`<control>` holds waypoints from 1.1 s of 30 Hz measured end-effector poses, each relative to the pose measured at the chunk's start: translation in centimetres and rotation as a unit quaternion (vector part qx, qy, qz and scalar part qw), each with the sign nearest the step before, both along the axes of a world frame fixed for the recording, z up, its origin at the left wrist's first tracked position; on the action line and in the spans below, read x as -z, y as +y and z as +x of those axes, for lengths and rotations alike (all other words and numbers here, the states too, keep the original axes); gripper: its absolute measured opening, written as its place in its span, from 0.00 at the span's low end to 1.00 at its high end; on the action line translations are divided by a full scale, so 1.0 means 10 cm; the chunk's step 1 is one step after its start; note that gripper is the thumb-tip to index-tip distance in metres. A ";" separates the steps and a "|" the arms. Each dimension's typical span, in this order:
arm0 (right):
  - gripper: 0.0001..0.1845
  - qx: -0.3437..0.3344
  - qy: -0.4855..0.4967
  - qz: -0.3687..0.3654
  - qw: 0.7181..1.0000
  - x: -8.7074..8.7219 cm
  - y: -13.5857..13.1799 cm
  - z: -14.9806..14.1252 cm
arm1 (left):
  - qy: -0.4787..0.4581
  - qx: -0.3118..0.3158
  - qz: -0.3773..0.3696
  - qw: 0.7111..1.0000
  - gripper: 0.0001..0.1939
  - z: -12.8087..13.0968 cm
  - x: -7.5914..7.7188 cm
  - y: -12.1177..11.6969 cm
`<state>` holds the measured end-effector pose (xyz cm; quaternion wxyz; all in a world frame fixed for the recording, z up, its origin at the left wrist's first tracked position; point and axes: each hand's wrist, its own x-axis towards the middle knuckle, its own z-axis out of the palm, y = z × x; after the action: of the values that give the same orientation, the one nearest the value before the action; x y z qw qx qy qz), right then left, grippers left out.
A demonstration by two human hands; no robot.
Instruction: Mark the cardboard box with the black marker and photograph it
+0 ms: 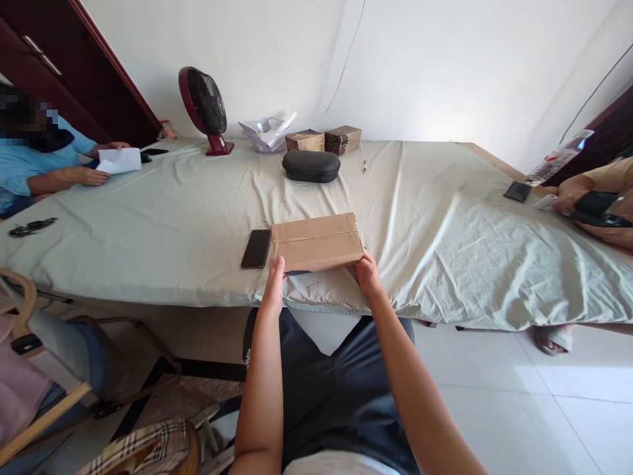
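Note:
A brown cardboard box [316, 243], closed and taped along a seam, is between my two hands near the table's front edge. My left hand [275, 282] grips its near left corner, thumb up along the side. At the near right corner my right hand [367, 272] is closed on the box, its fingers partly hidden beneath. The near side of the box looks slightly raised, with a dark strip showing under it. Just left of the box lies a dark smartphone [256, 249], flat on the cloth.
Behind the box sit a black hard case [311, 166], two small cartons [342, 140], a plastic basket [264, 135] and a red fan [205, 109]. Sunglasses [32, 227] lie far left. One person holds paper [119, 160] at left; another sits at right by a phone [517, 191].

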<state>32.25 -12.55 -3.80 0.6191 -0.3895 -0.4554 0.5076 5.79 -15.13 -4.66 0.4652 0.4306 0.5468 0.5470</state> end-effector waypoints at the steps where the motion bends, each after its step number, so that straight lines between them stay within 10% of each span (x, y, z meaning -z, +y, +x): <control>1: 0.25 -0.004 0.000 0.001 1.000 -0.01 0.00 -0.01 | -0.002 -0.013 -0.007 1.000 0.48 0.00 -0.02 -0.01; 18: 0.39 -0.061 0.037 0.023 0.997 0.04 -0.12 0.01 | 0.046 0.006 0.061 0.997 0.32 -0.12 -0.39 -0.12; 33: 0.22 0.070 0.003 0.040 0.997 -0.80 -0.31 0.21 | -0.017 0.066 0.091 0.994 0.37 -0.04 -0.66 -0.23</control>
<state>34.35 -15.63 4.24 0.6693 -0.3943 -0.4450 0.4456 5.38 -17.46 1.91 0.4679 0.4970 0.4573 0.5700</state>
